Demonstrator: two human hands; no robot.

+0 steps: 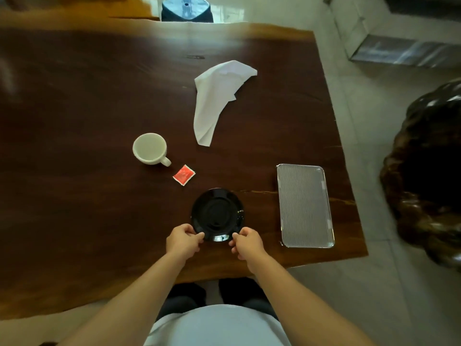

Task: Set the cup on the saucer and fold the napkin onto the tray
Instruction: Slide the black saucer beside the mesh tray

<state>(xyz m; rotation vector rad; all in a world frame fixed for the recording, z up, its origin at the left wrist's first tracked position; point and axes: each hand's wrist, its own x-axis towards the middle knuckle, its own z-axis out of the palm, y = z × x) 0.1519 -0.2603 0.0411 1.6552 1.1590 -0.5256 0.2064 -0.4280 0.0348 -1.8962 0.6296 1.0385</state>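
Pinching a glossy round black saucer (217,213), both hands (183,239).

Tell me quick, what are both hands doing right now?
Left hand: fingers closed on the near left rim of the black saucer.
Right hand: fingers closed on the saucer's near right rim.

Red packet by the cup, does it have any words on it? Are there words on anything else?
No words can be read anywhere.
Red packet: any print is too small and blurred to read.
Cup, saucer, napkin, tray: no writing shows.
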